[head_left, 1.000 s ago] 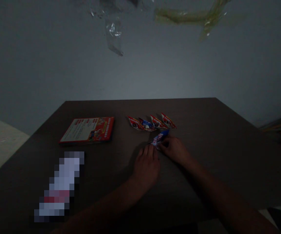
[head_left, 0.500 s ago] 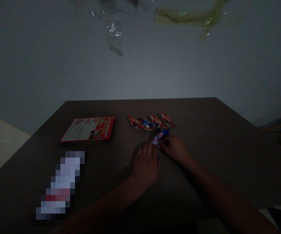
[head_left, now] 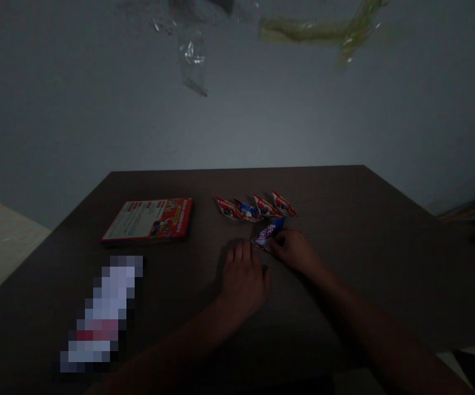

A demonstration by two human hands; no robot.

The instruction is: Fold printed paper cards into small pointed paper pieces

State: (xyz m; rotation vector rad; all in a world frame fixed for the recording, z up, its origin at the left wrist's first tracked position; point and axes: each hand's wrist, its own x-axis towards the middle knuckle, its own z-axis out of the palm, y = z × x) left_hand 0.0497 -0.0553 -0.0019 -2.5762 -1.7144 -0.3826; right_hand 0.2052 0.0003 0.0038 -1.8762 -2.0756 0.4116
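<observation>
Blue packet (head_left: 267,231), pale speckled print, pointed far end. On bench (head_left: 385,241), well in from all edges, nearer the far one. Lies diagonally, blue tip toward far right corner. Near end partly hidden.

The folded piece (head_left: 270,230) is blue with pale speckles, the table (head_left: 356,214) brown.

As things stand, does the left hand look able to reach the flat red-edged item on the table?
Probably yes: the left hand lies palm-down, apparently holding nothing, and I see only tabletop between it and the flat red-edged item. The pixelated thing lies off that path.
</observation>
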